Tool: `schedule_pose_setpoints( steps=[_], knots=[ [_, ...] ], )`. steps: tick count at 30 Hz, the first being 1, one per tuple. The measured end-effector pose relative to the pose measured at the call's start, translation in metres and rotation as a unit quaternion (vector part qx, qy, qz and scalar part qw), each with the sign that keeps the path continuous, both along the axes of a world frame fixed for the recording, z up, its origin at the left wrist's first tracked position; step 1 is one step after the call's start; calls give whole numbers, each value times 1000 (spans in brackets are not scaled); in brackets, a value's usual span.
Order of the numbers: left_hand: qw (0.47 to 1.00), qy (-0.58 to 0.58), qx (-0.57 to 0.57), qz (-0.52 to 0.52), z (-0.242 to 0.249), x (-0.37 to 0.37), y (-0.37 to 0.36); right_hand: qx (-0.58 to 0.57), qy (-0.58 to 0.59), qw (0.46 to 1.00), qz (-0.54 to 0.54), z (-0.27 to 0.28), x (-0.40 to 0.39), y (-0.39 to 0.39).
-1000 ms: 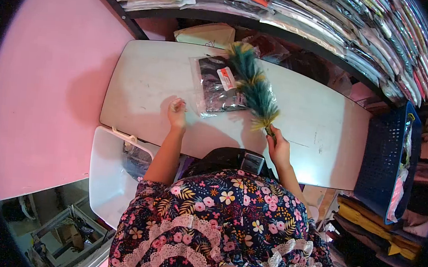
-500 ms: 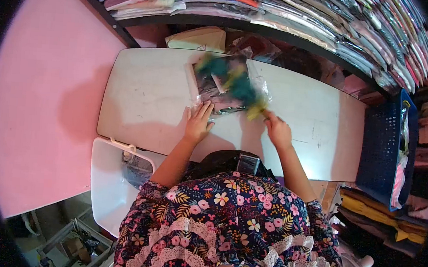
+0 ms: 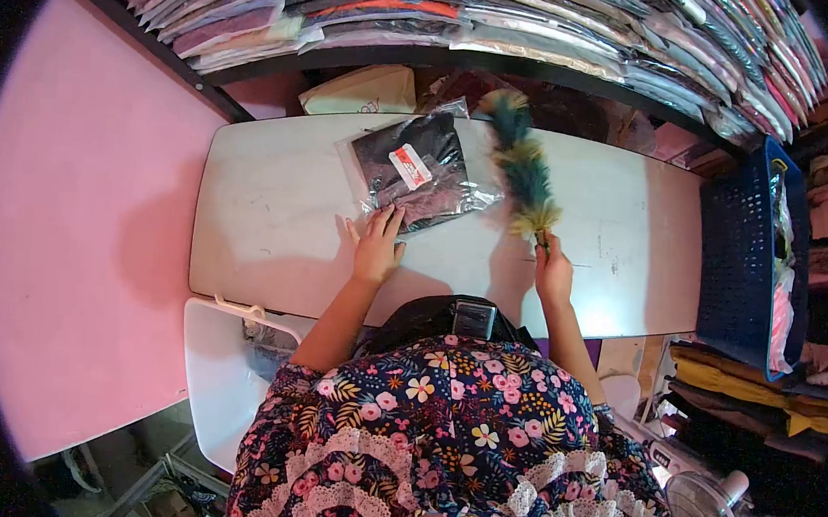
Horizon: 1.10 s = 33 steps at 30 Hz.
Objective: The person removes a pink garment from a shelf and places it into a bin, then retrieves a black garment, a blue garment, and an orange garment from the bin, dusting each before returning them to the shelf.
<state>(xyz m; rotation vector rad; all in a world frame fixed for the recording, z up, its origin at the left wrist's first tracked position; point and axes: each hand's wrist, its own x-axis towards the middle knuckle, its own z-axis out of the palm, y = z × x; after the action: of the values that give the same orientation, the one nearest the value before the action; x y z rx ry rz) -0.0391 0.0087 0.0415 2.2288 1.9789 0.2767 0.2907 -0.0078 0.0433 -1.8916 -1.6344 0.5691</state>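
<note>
My left hand [image 3: 377,246] lies with its fingers stretched over the lower edge of a clear plastic package [image 3: 419,187]. Dark folded fabric shows inside it, along with a red and white label [image 3: 409,167]. To the right, my right hand [image 3: 554,270] is wrapped round the handle of a feather duster [image 3: 524,170] with dark green and yellow feathers. The duster points away from me, beside the package and apart from it. Both hands are over the white table [image 3: 284,201].
Stacks of plastic-wrapped garments [image 3: 383,11] fill a shelf above the table's far edge. A blue basket [image 3: 740,262] hangs at the right end, near folded clothes [image 3: 750,393]. At the lower left stands a white bin [image 3: 218,379]; a pink wall [image 3: 80,235] borders the left.
The feather duster has swung off the package to the right, together with my right hand. The label is now uncovered. My left hand stays on the package's lower edge.
</note>
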Motion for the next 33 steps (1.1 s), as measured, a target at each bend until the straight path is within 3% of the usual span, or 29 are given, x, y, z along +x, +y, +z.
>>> schedule_pose_setpoints(
  steps=[2, 4, 5, 7, 8, 10, 15, 17, 19, 25, 27, 29, 31, 33],
  knots=[
    [1000, 4, -6, -4, 3, 0, 2, 24, 32, 999, -19, 7, 0, -3],
    [1000, 25, -18, 1, 4, 1, 4, 129, 34, 985, 108, 12, -3, -17],
    [1000, 25, -18, -1, 4, 1, 4, 120, 15, 980, 158, 9, -2, -24],
    [1000, 19, -20, 6, 3, 1, 5, -64, -87, 974, 202, 28, -7, -31],
    [1000, 19, -20, 6, 3, 0, 5, -64, -86, 974, 201, 21, -8, -31],
    [999, 26, -23, -3, 4, -2, 6, -9, -35, 995, 90, 8, -13, -25],
    [998, -22, 33, 40, 11, -22, -1, 22, 63, 997, 47, 22, -19, -14],
    [996, -31, 49, 64, 8, -37, -9, 56, 45, 974, 216, 24, -18, -21],
    [987, -66, 119, 91, -2, -55, -21, -16, 1, 951, 308, 18, -25, -24],
    [966, -133, 160, 155, -8, -75, -60, -20, 75, 920, 383, 10, -54, -6],
    [964, -132, 172, 151, -6, -75, -63, -102, -3, 894, 437, 24, -50, 8],
    [962, -136, 189, 142, -3, -71, -66, -40, 4, 902, 429, 20, -48, 20],
    [970, -132, 162, 125, 1, -63, -64, 54, 71, 937, 336, 36, -50, 33],
    [975, -123, 171, 69, 5, -53, -56, 44, 43, 945, 320, 38, -49, 50]
  ],
)
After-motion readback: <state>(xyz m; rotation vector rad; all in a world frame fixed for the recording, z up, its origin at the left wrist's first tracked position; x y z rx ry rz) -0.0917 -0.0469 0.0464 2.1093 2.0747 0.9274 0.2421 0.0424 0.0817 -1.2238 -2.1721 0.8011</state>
